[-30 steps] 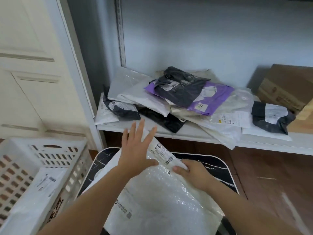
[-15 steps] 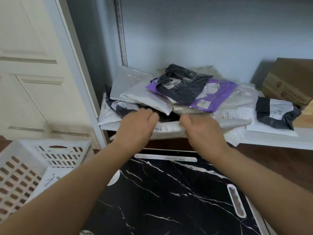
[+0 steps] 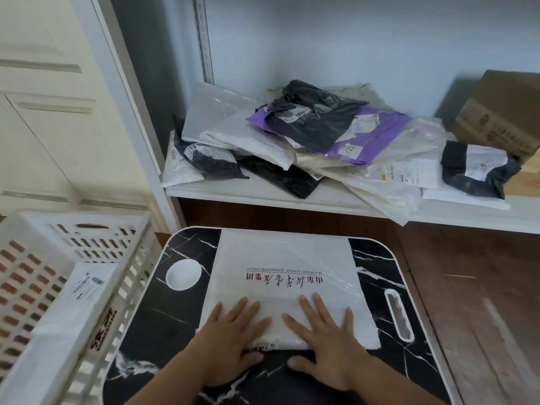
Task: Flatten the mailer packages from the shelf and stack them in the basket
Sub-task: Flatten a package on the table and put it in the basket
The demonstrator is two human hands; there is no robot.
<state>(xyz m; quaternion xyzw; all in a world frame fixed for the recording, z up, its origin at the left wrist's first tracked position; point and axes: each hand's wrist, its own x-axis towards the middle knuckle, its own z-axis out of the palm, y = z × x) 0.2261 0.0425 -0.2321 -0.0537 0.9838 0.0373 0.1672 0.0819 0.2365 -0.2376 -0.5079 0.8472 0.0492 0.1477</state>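
You are pressing a white mailer [image 3: 280, 285] down on the little black table [image 3: 152, 317] with both hands. Your left hand [image 3: 230, 343] and your right hand [image 3: 324, 343] are lying flat and wide on its near edge, side by side, fingers straight, so they are pushing and not gripping anything. That is probably to squeeze the air out and make the bag thin, so it will sit neatly on a pile. The table is giving you a hard, flat place to push against. The white basket [image 3: 96, 229] is standing just beside the table on your left, close enough to slide the bag across, and one flat mailer [image 3: 84, 290] is already lying in it. Many more bags are waiting in a messy heap [image 3: 306, 141] on the white shelf [image 3: 263, 197] behind the table, with a brown box [image 3: 502, 112] at the far right.
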